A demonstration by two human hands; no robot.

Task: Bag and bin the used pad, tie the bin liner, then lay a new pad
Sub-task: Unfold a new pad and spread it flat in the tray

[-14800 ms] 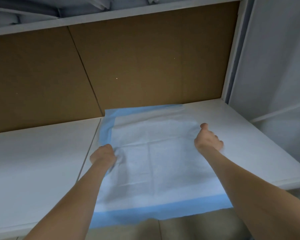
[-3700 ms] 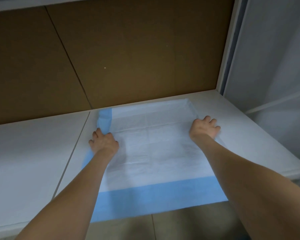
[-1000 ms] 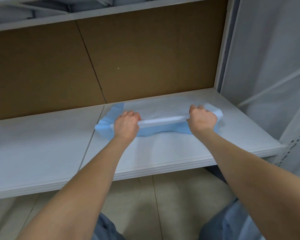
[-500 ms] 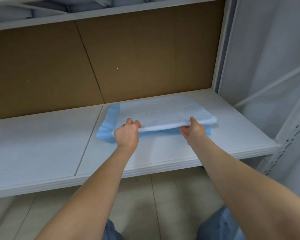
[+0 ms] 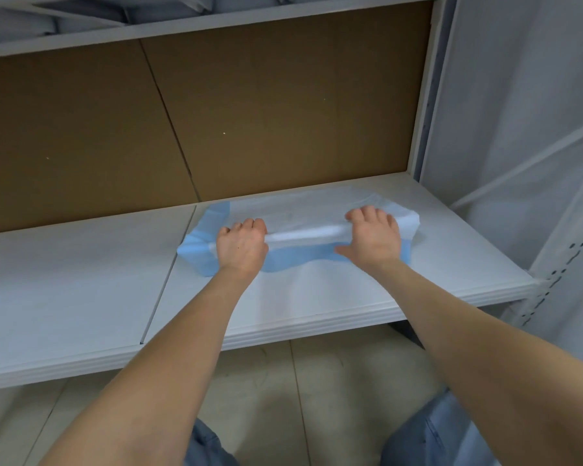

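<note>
A white absorbent pad (image 5: 303, 213) with a blue backing lies folded over on itself at the back right of a white shelf (image 5: 317, 297). The blue underside shows along the front and left of the fold. My left hand (image 5: 241, 247) grips the folded edge near its left end, fingers curled over it. My right hand (image 5: 374, 237) lies on the fold near its right end with fingers spread flat and the thumb out to the left, pressing the pad down. No bag and no bin are in view.
A brown backboard (image 5: 283, 112) closes the shelf behind the pad. An upper shelf (image 5: 182, 25) with grey bundles runs overhead. A white perforated upright (image 5: 552, 280) and a grey wall stand on the right. Tiled floor (image 5: 283, 381) and my knees are below.
Over fifteen seconds the pad went from flat to folded back. In the last half second both hands carried the raised front edge farther back and down, and my right hand flattened onto it.
</note>
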